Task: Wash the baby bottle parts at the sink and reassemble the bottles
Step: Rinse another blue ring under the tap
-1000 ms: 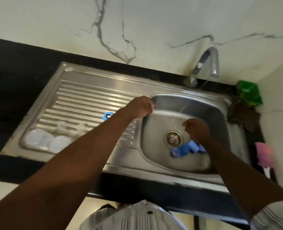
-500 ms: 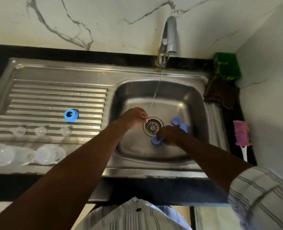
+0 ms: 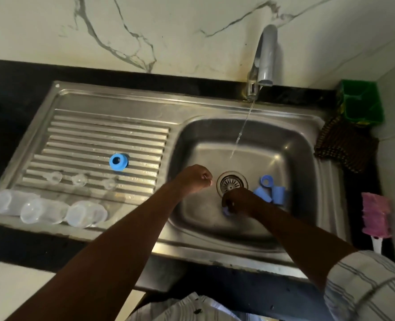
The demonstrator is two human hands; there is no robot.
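A blue ring [image 3: 225, 212], mostly hidden so its facing cannot be told, is pinched by the right hand [image 3: 238, 201] on the sink [image 3: 191, 140] floor, just nearside of the drain [image 3: 231, 184]. Beside it blue caps [image 3: 278, 194] are seen on their sides, one opening turned upward. The left hand [image 3: 195, 179] is curled; anything held cannot be made out.

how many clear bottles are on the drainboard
3, lying side by side along the front edge of the drainboard: left bottle, middle bottle, right bottle. None seems hidden.
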